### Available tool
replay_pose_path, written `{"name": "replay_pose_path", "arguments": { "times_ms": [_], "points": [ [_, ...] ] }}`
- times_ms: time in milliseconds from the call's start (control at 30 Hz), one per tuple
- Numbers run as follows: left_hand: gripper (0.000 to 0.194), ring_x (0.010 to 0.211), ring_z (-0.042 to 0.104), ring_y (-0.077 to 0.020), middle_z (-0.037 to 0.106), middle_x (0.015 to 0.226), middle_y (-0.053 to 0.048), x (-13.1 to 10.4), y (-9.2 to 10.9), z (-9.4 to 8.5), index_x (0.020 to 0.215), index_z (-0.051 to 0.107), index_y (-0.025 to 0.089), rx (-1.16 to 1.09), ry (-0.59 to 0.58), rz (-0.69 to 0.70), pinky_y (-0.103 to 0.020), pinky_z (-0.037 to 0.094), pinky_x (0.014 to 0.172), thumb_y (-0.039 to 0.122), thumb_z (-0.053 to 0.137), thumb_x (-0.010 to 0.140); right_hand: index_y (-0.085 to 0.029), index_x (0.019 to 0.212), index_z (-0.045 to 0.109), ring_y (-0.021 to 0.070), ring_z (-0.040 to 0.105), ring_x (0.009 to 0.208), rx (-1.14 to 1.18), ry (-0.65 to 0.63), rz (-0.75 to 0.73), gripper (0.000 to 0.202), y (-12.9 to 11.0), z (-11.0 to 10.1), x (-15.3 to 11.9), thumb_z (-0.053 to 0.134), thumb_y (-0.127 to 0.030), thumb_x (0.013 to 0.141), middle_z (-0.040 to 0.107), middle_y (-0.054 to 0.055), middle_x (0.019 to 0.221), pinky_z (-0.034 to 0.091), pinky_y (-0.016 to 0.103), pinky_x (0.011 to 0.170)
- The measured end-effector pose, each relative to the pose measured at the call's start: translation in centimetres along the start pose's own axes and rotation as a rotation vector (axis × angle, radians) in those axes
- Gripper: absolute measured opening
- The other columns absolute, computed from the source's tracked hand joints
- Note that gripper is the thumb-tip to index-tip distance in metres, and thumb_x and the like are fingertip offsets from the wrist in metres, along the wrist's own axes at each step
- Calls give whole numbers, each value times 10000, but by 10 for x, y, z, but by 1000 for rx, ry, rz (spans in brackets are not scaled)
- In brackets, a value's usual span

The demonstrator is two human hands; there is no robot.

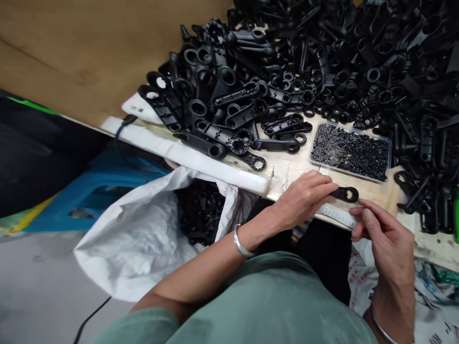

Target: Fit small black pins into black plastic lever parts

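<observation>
My left hand [304,197] is closed on a black plastic arm [340,192] at the table's front edge. Only the arm's ring-shaped end sticks out past my fingertips; the rest is hidden under the hand. Just right of that ring is my right hand [389,236], its thumb and fingers curled together. Whatever those fingers pinch, if anything, is too small to make out. Behind both hands lies a clear plastic box [387,160] filled with small grey metal pieces on its left side and small black pieces on its right.
A large heap of black plastic parts [287,52] covers the table's back. More black arms [435,205] lie at the right. A white padded strip [186,153] runs along the left edge. Below it, a white sack [122,239] holds black parts, near a blue stool [96,186].
</observation>
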State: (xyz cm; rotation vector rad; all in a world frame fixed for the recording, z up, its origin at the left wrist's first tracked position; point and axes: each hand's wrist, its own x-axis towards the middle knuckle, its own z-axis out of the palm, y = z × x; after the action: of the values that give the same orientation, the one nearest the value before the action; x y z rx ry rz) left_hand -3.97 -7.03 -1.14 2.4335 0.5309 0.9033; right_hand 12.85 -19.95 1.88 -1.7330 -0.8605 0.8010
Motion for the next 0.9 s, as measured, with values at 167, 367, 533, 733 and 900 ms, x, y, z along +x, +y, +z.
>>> {"name": "replay_pose_path", "arguments": {
  "times_ms": [167,367,533,733,900],
  "points": [
    [211,950,570,-190,682,1029,-87,1,3,0,1104,622,125,27,-9,1,-326,489,860,250,484,1004,-224,1051,747,160,620,663,-421,68,-285,235,-2,-1,7,631,-388,928,677,45,856,551,311,630],
    [207,943,553,-180,671,1018,-74,2,6,-1,1071,628,138,62,-61,-21,-308,477,857,254,466,1014,-245,1123,726,156,590,780,-728,21,-557,217,-12,-9,19,580,-289,967,582,35,912,518,291,721],
    [196,914,550,-182,674,994,-67,2,6,-2,1062,630,129,67,-45,-17,-305,482,840,256,495,1001,-254,1096,725,146,569,778,-712,-104,-601,195,-12,-11,25,583,-245,963,559,26,900,506,274,707],
    [174,935,574,-175,685,1006,-73,3,4,-1,1070,637,142,18,-35,-36,-312,498,859,248,524,991,-260,1017,738,152,573,774,-636,-172,-585,155,-7,-14,35,600,-264,946,572,29,904,500,291,675],
    [177,920,575,-167,689,1001,-79,2,4,1,1101,629,131,-11,2,-26,-305,524,845,225,541,979,-238,952,733,166,594,784,-613,-184,-561,137,-10,-9,35,598,-261,945,599,35,886,497,304,682]
  ]
}}
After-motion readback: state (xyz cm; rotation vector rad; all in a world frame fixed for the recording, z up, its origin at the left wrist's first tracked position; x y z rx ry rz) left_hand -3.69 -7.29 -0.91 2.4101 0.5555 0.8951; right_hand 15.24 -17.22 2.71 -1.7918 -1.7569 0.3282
